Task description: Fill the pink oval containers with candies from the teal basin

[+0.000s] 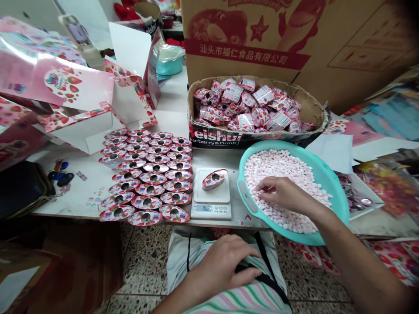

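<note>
My right hand (pixel 283 194) reaches into a turquoise basin (pixel 338 205) filled with small pale pink candies (pixel 281 163). Its fingers are curled together at the candies, their tips partly hidden. On my lap rests my left hand (pixel 222 257), fingers stretched out and holding nothing. Left of the basin stands a white digital scale (pixel 212 211), its display reading about 86.6. One oval strawberry-print candy container (pixel 209 181) with a round hole in its top sits on the scale. Rows of similar containers (pixel 147 189) stand upright beside the scale.
Behind the basin, a cut-down cardboard box (pixel 216 139) holds many jumbled containers. A large brown carton (pixel 294 48) rises behind it. Folded strawberry display boxes (pixel 94 91) lie at left, near keys (pixel 62 176) and a black bag (pixel 22 187). A tray of small round parts (pixel 363 198) sits at right.
</note>
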### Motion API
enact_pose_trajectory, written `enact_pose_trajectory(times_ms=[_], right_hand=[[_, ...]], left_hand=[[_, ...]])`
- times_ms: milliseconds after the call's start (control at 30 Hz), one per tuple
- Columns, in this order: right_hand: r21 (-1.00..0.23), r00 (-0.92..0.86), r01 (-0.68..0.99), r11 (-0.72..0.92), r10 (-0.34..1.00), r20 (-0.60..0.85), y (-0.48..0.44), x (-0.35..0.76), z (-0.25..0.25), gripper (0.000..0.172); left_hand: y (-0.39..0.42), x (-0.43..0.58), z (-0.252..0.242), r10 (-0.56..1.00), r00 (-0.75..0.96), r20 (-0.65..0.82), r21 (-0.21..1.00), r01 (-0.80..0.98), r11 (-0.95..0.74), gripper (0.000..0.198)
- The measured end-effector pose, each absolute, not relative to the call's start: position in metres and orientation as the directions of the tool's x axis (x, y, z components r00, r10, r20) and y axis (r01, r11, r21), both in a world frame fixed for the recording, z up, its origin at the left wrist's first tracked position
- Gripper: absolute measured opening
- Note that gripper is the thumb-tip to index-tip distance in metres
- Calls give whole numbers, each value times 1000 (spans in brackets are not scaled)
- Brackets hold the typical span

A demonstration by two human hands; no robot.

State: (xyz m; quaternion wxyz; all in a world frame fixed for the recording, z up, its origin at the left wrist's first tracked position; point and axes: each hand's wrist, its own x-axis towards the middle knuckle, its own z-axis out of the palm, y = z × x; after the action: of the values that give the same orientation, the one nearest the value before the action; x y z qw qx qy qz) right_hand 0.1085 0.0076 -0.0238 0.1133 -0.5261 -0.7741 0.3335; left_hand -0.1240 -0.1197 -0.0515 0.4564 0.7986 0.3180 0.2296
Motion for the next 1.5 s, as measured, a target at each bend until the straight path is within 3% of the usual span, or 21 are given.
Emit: enact_pose_trajectory(times_ms=[633, 900, 1200, 1500], right_hand=[[-735, -261, 678, -28, 925, -276, 12, 123, -15, 18], [-795, -384, 599, 98, 906, -177, 38, 88, 3, 16], [-773, -529, 587, 240, 837, -142, 70, 26, 12, 13], [-649, -611, 642, 408, 784, -111, 73, -7, 15, 12]], left_hand=[[-119, -123, -51, 725, 685, 68, 875, 308, -374, 26], [-120, -123, -55, 718, 693, 70, 875, 303, -378, 27], [-122, -132, -58, 739, 673, 40, 886, 319, -338, 27], [-121, -138, -57, 758, 650, 50, 890, 315, -329, 25]])
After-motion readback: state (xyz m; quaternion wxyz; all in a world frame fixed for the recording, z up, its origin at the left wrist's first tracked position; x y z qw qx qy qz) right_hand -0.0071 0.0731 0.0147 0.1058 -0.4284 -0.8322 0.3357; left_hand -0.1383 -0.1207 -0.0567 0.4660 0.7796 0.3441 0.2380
